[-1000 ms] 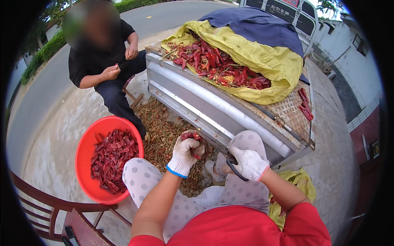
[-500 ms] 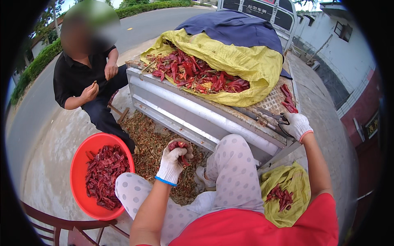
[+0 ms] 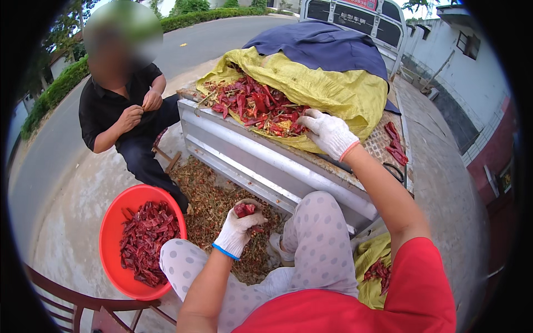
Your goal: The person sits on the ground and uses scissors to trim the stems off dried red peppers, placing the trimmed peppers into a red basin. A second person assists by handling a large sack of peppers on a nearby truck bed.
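My left hand [image 3: 236, 230], in a white knit glove with a blue cuff, is closed around a bunch of dried red chili peppers [image 3: 244, 210] above my lap. In a matching glove with a red cuff, my right hand [image 3: 328, 133] reaches to the right side of the chili heap [image 3: 252, 105], fingers apart and touching its edge. That heap spills from a yellow woven sack [image 3: 347, 94] on the truck bed. Scissors with black handles [image 3: 395, 171] lie at the bed's near right corner, partly hidden by my right forearm. A few peppers [image 3: 395, 145] rest beyond them.
A red basin [image 3: 104, 244] of chilies stands at lower left. Stems and scraps [image 3: 200, 183] cover the ground under the truck's metal side [image 3: 266, 161]. Another yellow sack [image 3: 366, 252] with peppers lies at right. A co-worker [image 3: 119, 111] in black sits at left, hands together.
My right hand has let go of the scissors and moved left to the chili heap. My left hand keeps hold of its peppers. The co-worker's hands have come together.
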`<action>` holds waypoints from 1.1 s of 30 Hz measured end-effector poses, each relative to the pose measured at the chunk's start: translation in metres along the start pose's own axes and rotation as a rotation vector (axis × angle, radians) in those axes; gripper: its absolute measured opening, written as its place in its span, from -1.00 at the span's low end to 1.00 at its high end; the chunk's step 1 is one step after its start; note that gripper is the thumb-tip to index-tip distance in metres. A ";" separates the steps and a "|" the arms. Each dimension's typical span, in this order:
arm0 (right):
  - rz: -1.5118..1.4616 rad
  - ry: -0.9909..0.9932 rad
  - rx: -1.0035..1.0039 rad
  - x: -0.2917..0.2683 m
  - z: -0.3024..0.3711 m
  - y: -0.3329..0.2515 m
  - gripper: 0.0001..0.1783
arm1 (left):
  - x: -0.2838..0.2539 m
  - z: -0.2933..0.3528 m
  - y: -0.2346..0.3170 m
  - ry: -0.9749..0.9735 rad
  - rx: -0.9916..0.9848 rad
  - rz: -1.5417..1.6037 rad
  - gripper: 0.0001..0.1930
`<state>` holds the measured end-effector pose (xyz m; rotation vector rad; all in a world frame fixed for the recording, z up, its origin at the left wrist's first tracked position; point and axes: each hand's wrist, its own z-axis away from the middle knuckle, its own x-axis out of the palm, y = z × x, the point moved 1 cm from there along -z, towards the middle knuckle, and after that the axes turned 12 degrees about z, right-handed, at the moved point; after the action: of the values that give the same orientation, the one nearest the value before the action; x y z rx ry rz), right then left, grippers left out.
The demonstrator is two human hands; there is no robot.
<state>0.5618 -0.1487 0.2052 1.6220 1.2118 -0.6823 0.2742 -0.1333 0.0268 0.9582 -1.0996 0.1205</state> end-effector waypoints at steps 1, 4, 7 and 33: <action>-0.001 -0.071 -0.014 0.010 -0.017 -0.005 -0.60 | -0.002 0.000 0.002 0.012 -0.005 0.061 -0.66; 0.037 -0.213 -0.012 0.037 -0.041 -0.010 -0.65 | 0.003 0.004 0.010 -0.052 0.017 0.111 -0.77; 0.110 -0.309 0.023 0.039 -0.048 -0.008 -0.70 | -0.002 0.006 0.013 -0.111 -0.002 0.134 -0.79; -0.922 -0.119 -0.421 -0.008 0.028 -0.137 -0.76 | 0.006 0.009 0.009 -0.148 0.014 -0.275 -0.36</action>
<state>0.4342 -0.1716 0.1521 0.6105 1.8621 -0.9714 0.2665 -0.1361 0.0384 1.1358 -1.0914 -0.1697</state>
